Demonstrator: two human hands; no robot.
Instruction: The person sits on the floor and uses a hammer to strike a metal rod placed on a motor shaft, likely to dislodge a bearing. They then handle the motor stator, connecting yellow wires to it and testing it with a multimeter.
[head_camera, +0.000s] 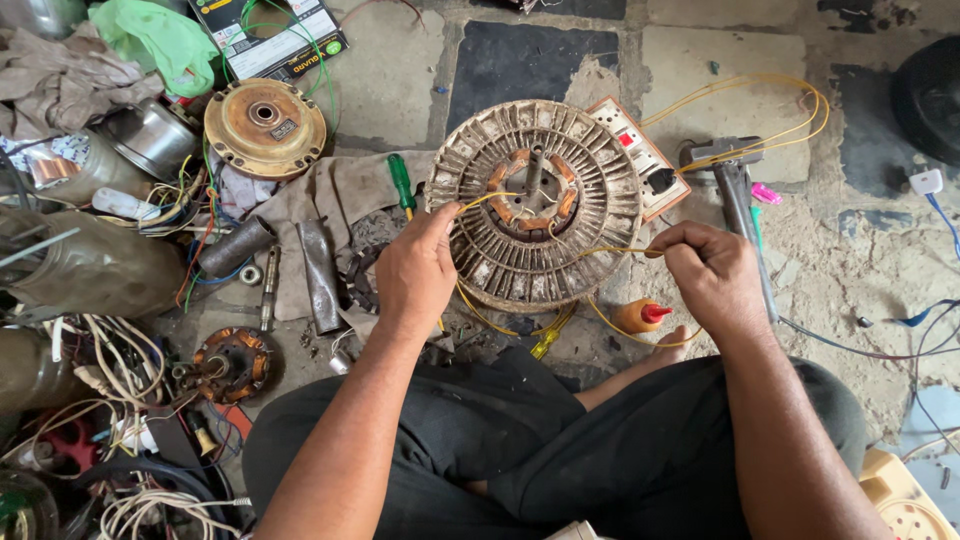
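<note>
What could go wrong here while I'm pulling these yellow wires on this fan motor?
The left hand and right hand pull thin yellow wires across the ribbed motor disc; its rim might scrape their insulation.

The switch and socket board sits against the disc with a plug in it; bared leads touching it could be dangerous, though whether it's powered can't be seen.

The small orange bottle lies under the wire loop and may get snagged.

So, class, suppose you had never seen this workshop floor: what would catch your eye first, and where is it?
First, the big round ribbed motor in the middle, with copper coils at its hub. The left hand and right hand pinch a thin yellow wire across it. Then the rusty yellow disc at upper left, above a heap of tangled wires.
</note>
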